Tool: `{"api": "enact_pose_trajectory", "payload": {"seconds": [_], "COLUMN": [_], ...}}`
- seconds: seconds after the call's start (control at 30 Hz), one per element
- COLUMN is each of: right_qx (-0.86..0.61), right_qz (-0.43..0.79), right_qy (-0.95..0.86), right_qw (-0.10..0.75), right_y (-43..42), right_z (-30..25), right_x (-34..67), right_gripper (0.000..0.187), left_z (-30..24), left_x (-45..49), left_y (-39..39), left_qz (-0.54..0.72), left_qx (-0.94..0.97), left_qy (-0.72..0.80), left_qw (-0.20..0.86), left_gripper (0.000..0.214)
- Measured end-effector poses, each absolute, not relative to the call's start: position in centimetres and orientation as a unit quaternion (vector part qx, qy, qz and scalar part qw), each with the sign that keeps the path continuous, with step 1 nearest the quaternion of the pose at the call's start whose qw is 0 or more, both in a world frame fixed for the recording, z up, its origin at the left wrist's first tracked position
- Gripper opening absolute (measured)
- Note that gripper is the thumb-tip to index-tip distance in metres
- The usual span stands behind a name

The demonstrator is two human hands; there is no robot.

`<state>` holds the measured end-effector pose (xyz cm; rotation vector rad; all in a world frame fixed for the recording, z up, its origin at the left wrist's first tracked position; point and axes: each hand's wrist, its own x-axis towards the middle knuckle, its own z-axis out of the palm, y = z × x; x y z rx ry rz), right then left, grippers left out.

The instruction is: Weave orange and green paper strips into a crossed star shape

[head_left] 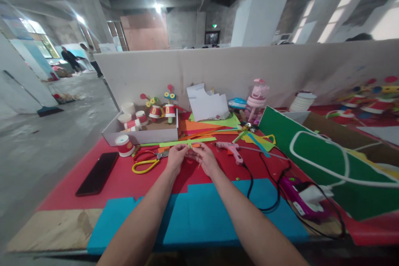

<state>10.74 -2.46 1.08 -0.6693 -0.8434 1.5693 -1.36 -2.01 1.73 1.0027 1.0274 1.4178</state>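
My left hand (177,157) and my right hand (205,158) meet over the red tabletop, fingertips pinched close together. Between them shows a small bit of yellow-green paper (189,143); the fingers hide most of it. Just beyond lie a longer yellow-green paper strip (205,139) and orange paper (163,149). Scissors (146,165) with red and yellow handles lie left of my left hand, their blades near its fingers. To the right of my right hand, a pink hot glue gun (232,149) rests on its side, its nozzle pointing toward that hand.
A white box (149,135) holds paper cups and cup figures (170,110). A black phone (97,173) and a paper cup (124,145) are at left. Blue sheets (215,212) cover the front edge. A purple power strip (301,199), cords and a green box (311,166) occupy the right.
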Motion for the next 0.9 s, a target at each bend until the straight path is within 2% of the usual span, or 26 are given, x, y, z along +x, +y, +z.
{"api": "enact_pose_trajectory", "payload": {"seconds": [0.13,0.33,0.57,0.63,0.77,0.9], "right_qx": [-0.335,-0.366,-0.470,-0.463,-0.381,-0.309], "right_qz": [0.601,0.564,0.376,0.393,0.582,0.664], "right_qy": [-0.386,-0.414,-0.533,-0.521,-0.361,-0.305], "right_qw": [0.615,0.614,0.594,0.599,0.621,0.609], "right_y": [-2.4,-1.7,-2.3,-2.5,-2.2,-1.6], "right_z": [1.0,0.1,0.7,1.2,1.2,0.4], "right_x": [10.5,10.7,10.9,10.9,11.0,11.1], "right_gripper": [0.029,0.030,0.016,0.018,0.033,0.031], "left_z": [1.8,1.4,1.5,1.6,2.0,2.1], "left_x": [-1.3,-1.2,-1.1,-1.0,-1.1,-1.2], "left_y": [-2.0,-1.9,-2.1,-2.1,-2.2,-2.2], "left_qz": [0.593,0.581,0.582,0.587,0.594,0.590], "left_qx": [0.442,0.458,0.455,0.444,0.412,0.402], "left_qy": [0.449,0.441,0.477,0.472,0.441,0.427], "left_qw": [0.502,0.509,0.476,0.485,0.532,0.555], "left_gripper": [0.030,0.029,0.022,0.022,0.025,0.029]}}
